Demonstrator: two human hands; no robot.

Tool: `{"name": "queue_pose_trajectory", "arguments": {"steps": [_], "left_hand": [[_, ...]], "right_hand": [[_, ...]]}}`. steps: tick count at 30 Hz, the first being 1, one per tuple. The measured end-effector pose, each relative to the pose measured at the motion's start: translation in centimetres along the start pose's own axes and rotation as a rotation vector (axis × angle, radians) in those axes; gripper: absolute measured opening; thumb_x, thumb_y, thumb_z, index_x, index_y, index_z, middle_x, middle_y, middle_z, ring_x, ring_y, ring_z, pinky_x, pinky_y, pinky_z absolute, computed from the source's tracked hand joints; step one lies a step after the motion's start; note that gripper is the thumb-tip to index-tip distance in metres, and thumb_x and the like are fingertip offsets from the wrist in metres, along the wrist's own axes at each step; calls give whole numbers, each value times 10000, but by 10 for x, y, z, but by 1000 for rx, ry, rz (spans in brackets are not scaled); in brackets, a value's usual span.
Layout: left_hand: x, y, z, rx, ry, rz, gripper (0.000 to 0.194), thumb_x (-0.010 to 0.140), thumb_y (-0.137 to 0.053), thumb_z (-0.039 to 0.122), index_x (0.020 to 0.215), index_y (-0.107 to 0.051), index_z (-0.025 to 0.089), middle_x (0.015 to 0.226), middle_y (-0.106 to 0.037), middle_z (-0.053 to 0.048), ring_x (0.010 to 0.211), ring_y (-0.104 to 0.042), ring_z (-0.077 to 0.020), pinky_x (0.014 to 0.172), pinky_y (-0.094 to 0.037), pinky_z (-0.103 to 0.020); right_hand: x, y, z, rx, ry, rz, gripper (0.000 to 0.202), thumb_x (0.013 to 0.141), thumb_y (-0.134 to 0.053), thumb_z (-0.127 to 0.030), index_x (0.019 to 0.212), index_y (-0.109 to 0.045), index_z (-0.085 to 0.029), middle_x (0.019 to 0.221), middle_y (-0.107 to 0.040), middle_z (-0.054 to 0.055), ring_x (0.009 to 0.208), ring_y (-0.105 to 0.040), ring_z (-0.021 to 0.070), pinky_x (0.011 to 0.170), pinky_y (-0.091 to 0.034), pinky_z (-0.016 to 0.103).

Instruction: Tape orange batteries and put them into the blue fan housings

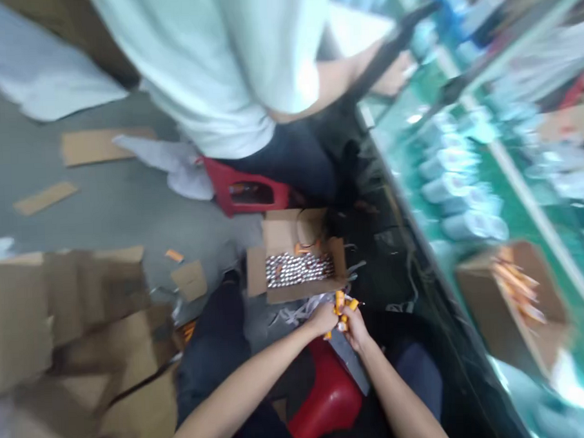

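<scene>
My left hand [322, 319] and my right hand [357, 326] are closed together around a small bunch of orange cylindrical pieces [341, 302], held low between my knees. Just beyond the hands sits an open cardboard box [278, 236] on the floor, packed with rows of silvery-topped cylinders [299, 268]. The picture is blurred, so the exact grip of each finger is unclear.
A person in a pale shirt [227, 60] sits ahead on a red stool [249, 192]. My own red stool [329, 398] shows below. Cardboard boxes [59, 319] pile at left. A green workbench [509, 216] at right carries pale rolls [458, 189] and a box of orange pieces [515, 290].
</scene>
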State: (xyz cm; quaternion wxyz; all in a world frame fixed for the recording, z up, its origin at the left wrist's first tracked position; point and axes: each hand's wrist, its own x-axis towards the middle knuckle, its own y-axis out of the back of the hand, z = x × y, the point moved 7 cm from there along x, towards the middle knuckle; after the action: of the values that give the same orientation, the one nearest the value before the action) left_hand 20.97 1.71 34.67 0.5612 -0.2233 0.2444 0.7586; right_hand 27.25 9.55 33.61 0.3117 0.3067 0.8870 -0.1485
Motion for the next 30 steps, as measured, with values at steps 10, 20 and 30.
{"name": "queue_pose_trajectory", "arguments": {"steps": [10, 20, 30], "left_hand": [[-140, -73, 320, 95, -964, 400, 326, 882, -517, 81, 1131, -686, 208, 1051, -731, -67, 1014, -707, -217, 958, -579, -342], [-70, -45, 413, 363, -965, 573, 603, 760, -767, 197, 1340, -606, 165, 1425, -621, -195, 1367, -548, -400, 1199, -403, -599], [-15, 93, 75, 312, -383, 749, 314, 1071, -439, 212, 1332, -613, 192, 1218, -706, -104, 1066, -695, -188, 991, -585, -382]], "right_hand": [[-277, 140, -284, -437, 1016, 337, 480, 763, -826, -376, 1179, -618, -260, 1016, -729, 19, 863, -696, 198, 844, -594, 343], [-245, 157, -421, -1257, 774, 358, 406, 664, -900, -339, 1011, -740, -203, 1001, -788, 65, 957, -740, 292, 894, -586, 385], [-206, 75, -215, -1044, 826, -136, 196, 988, -660, -360, 1134, -766, -282, 1007, -808, 51, 893, -766, 253, 852, -606, 382]]}}
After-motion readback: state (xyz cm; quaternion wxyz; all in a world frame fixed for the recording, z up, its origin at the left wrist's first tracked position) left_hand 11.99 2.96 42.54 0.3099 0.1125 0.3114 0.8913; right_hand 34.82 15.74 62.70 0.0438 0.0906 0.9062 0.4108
